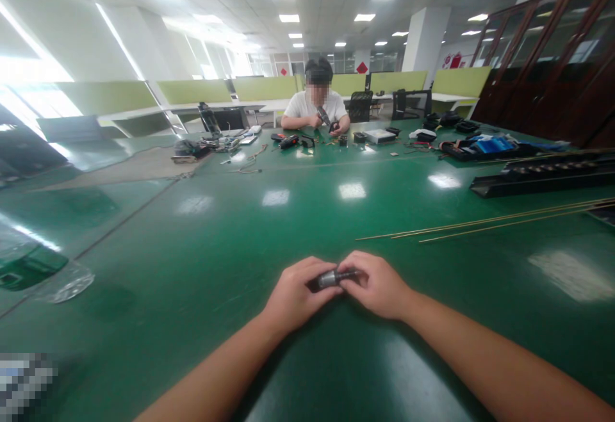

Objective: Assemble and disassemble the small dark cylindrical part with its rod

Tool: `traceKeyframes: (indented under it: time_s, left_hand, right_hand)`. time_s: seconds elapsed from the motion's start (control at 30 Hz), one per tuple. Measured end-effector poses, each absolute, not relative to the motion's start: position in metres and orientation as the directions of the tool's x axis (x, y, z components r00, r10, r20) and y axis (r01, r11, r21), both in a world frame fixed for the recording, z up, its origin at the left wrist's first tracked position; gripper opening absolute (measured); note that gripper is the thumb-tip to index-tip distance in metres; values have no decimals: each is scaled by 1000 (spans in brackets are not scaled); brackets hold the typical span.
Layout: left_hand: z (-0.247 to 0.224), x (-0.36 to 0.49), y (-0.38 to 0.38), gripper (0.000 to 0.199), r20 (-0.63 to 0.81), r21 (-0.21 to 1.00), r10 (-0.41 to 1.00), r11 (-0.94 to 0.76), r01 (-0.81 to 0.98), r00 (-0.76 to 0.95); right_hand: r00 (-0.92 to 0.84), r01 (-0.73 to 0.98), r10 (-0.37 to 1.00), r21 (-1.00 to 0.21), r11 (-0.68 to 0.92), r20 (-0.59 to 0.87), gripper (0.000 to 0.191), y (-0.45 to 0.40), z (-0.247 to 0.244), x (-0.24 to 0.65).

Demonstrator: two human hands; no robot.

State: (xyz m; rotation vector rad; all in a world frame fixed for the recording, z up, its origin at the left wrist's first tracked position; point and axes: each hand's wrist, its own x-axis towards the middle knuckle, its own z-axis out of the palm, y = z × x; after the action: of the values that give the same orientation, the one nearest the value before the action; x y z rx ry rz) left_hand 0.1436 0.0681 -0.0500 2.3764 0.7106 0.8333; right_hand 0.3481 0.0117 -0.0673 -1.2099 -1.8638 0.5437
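Note:
Just above the green table [307,223], my hands meet around a small grey metal cylinder [328,278] with a thinner dark shaft [348,274] at its right end. My left hand [295,291] is closed on the cylinder between thumb and fingers. The thumb and fingers of my right hand [377,284] pinch the dark shaft. The cylinder lies about level, and my fingers hide its left end and parts of the shaft. Its exact kind cannot be made out.
Across the table sits a person [314,98] holding a dark tool. Thin brass-coloured rods [461,225] and a black rail [542,182] lie at right. A clear plastic bottle [62,281] lies at left. Black-and-red tools [288,141] lie at the far side.

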Motion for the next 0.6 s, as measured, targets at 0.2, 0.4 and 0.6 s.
traceKeyframes:
  time_s: [0.2, 0.4, 0.6]
  left_hand:
    - [-50, 143, 67, 22, 410, 624, 612, -729, 282, 676]
    - [-52, 143, 68, 23, 390, 632, 619, -718, 291, 681]
    - [-54, 144, 68, 22, 386, 628, 622, -718, 300, 681]
  right_hand:
    - [-208, 541, 893, -714, 445, 400, 13, 11, -68, 349]
    - [-230, 555, 890, -699, 452, 393, 12, 12, -69, 350]
    - [-228, 560, 889, -693, 454, 398, 12, 12, -71, 351]
